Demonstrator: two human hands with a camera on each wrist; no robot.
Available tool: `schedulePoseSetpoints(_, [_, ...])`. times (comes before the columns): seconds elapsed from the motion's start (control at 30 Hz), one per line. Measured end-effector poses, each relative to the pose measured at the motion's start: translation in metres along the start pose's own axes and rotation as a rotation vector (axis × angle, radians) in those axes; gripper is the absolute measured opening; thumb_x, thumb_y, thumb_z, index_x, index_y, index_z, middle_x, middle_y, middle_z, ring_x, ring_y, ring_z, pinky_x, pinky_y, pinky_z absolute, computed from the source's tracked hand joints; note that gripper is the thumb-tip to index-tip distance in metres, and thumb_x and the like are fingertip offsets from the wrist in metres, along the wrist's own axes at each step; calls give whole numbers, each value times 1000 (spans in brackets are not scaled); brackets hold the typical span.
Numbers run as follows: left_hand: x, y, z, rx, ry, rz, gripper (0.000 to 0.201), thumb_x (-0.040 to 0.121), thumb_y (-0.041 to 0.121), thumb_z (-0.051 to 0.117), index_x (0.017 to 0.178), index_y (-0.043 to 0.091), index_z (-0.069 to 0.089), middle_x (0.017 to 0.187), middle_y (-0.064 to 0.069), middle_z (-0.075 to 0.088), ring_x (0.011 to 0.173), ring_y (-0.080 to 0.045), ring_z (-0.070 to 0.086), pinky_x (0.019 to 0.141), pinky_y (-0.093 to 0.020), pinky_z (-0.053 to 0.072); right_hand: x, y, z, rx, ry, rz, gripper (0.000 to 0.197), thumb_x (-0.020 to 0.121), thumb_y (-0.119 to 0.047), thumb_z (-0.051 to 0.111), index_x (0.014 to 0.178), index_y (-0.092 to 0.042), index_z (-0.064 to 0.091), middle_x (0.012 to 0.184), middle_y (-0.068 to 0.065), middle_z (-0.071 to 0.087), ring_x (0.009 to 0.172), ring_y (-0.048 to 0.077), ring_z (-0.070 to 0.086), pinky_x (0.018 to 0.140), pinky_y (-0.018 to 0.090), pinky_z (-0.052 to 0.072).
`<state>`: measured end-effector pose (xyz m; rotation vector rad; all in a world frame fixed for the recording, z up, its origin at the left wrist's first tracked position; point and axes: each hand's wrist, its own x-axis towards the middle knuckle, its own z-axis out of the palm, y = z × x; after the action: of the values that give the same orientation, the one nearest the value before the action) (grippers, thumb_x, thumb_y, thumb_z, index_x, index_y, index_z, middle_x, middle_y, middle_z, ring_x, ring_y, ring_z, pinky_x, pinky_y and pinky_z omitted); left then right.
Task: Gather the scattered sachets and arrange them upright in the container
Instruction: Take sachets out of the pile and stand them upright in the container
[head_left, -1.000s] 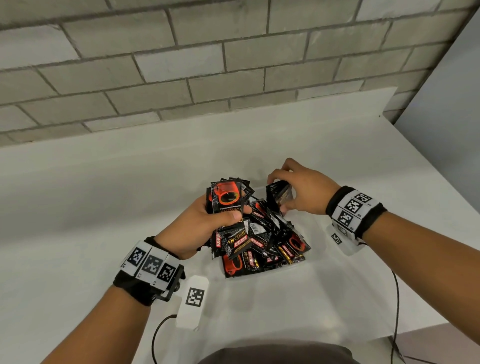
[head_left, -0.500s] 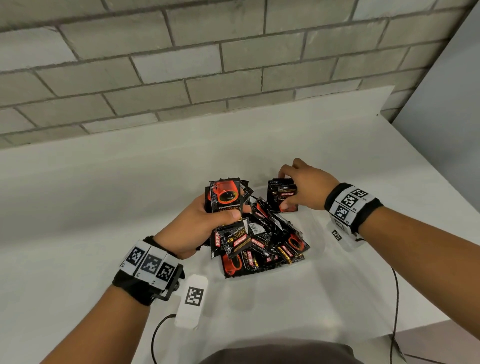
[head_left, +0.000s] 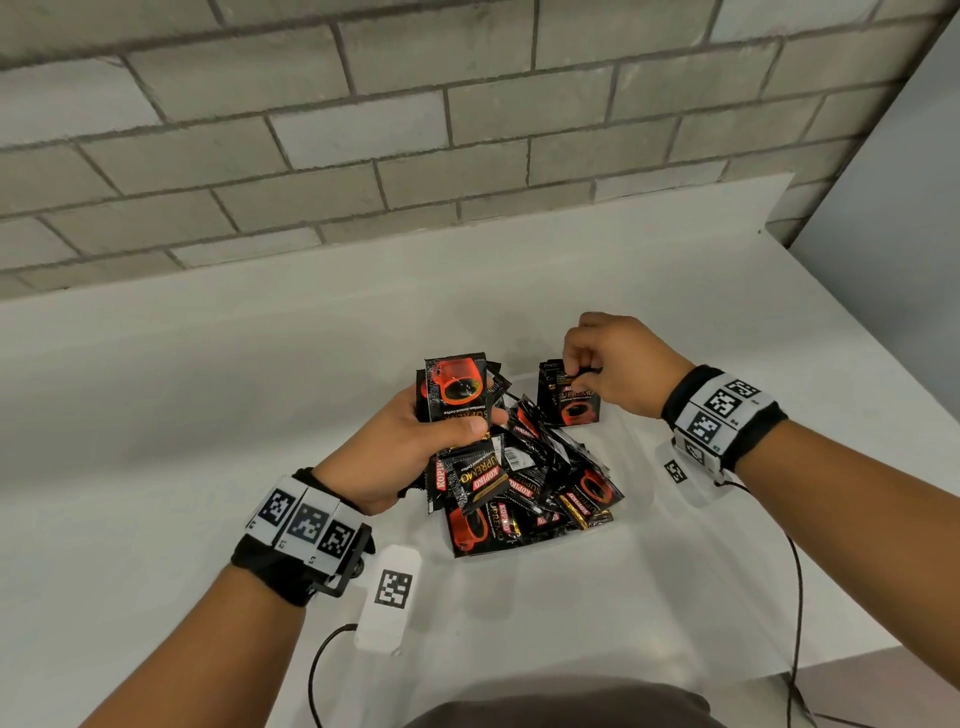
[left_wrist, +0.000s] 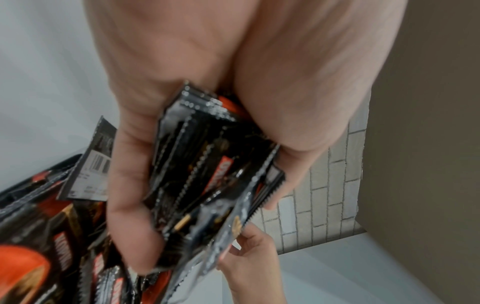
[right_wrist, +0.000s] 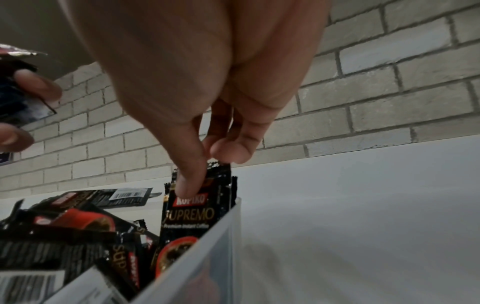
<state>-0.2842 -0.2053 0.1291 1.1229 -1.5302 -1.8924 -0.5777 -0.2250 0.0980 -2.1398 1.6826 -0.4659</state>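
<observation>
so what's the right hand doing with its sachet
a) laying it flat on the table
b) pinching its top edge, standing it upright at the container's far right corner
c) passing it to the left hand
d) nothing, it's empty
b: the right hand pinches the top edge of an upright sachet just inside the clear container wall, while the left hand holds its own bundle of sachets.

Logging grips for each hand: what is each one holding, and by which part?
Left hand grips a stack of sachets around its lower half. Right hand pinches the upright sachets by their top edge.
</observation>
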Motion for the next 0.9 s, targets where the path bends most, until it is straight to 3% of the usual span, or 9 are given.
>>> schedulePoseSetpoints(0.13, [1, -1, 0, 2, -2, 2, 51, 86, 19, 69, 133, 5, 58, 125, -10, 73, 116, -31, 69, 100, -49, 55, 0, 3, 4, -25, -31, 34, 18, 78, 2, 77, 79, -15, 69, 81, -8, 56, 70, 1, 55, 67, 24, 49])
schedulePoseSetpoints(0.23, [1, -1, 1, 10, 1, -4, 51, 85, 19, 69, 133, 5, 58, 125, -10, 73, 116, -30, 69, 101, -50, 55, -1, 3, 1, -56, -40, 31, 20, 76, -9, 82, 84, -19, 67, 83, -7, 56, 80, 14, 55, 69, 31, 47])
schedulePoseSetpoints(0.37, [1, -2, 2, 15, 11, 0, 50, 85, 19, 69, 132, 6, 59, 124, -9, 73, 115, -29, 70, 99, -47, 56, -3, -3, -5, -72, 15, -21, 41, 72, -16, 86, 105, -26, 64, 104, -7, 52, 96, 13, 46, 77, 32, 44])
schedulePoseSetpoints(0.47, [1, -3, 1, 16, 16, -7, 45, 92, 13, 70, 134, 4, 58, 124, -10, 73, 116, -30, 70, 97, -44, 57, 0, -6, -6, -82, -37, -41, 41, 77, -15, 83, 112, -28, 68, 114, -8, 55, 105, 14, 47, 85, 32, 44])
schedulePoseSetpoints(0.57, [1, -2, 1, 26, 16, -6, 41, 94, 10, 69, 134, 3, 58, 124, -10, 73, 116, -30, 70, 98, -45, 56, 5, -7, -3, -92, -81, -19, 31, 79, -14, 82, 107, -21, 71, 109, -3, 59, 102, 19, 53, 86, 38, 48])
schedulePoseSetpoints(0.67, [0, -1, 0, 10, 13, -3, 48, 89, 16, 69, 134, 3, 58, 125, -11, 73, 115, -30, 70, 96, -43, 58, 6, -6, -1, -89, -77, 14, 30, 77, -16, 84, 104, -20, 71, 103, -4, 58, 99, 20, 56, 82, 36, 48])
schedulePoseSetpoints(0.9, [0, -1, 1, -35, 25, -14, 36, 97, 4, 63, 133, 3, 58, 124, -13, 73, 117, -35, 68, 99, -49, 57, -2, -7, -14, -29, -64, 50, 47, 71, -30, 88, 112, -29, 64, 109, -7, 54, 98, 13, 53, 82, 32, 48])
